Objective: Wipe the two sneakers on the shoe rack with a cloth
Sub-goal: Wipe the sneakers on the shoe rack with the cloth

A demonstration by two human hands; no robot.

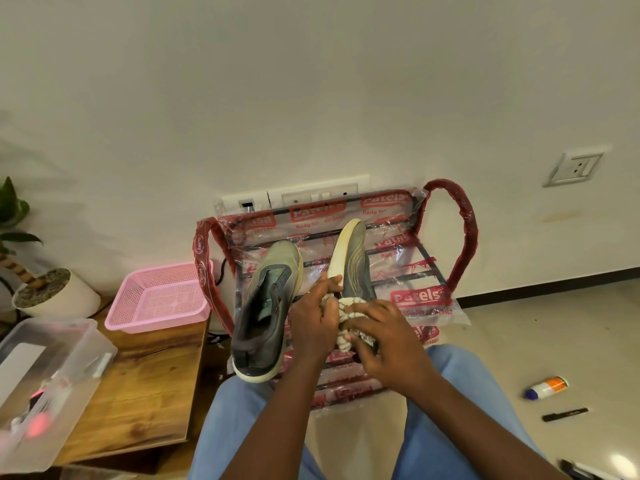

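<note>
Plastic-wrapped metal shoe rack (465,233) carries two sneakers: left grey-green sneaker (266,306) flat on its sole; right grey sneaker (356,261) tilted (pale sole leftward). Left hand (313,327) fingers curl round it; right hand (388,348) fingers clutch one white-brown cloth (349,303) against it.

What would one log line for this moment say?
step: wipe | left hand: holds tilted sneaker | right hand: grips cloth against it | other sneaker: on shoe rack
</note>
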